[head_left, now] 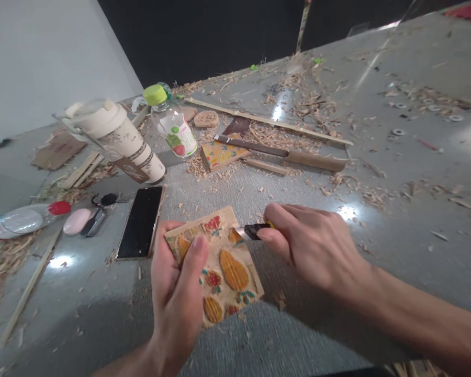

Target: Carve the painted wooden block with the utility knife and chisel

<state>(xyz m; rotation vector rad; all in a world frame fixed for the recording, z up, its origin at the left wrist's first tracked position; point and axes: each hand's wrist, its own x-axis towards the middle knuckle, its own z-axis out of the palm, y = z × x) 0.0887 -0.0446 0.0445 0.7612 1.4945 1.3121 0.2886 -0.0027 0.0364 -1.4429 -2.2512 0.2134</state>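
Working a knife [254, 231] into a carved wooden tile [215, 259] looks like the step in hand; left hand [178, 280] grips the tile's left side, thumb on its face; right hand [312, 243] has its grip closed around the knife handle, blade at the tile's upper right edge; tile is over the surface [188, 196], just right of the phone [140, 222]; can't tell if it rests there; next move, my read, calls for firm left hold, shallow blade angle, thumb clear.
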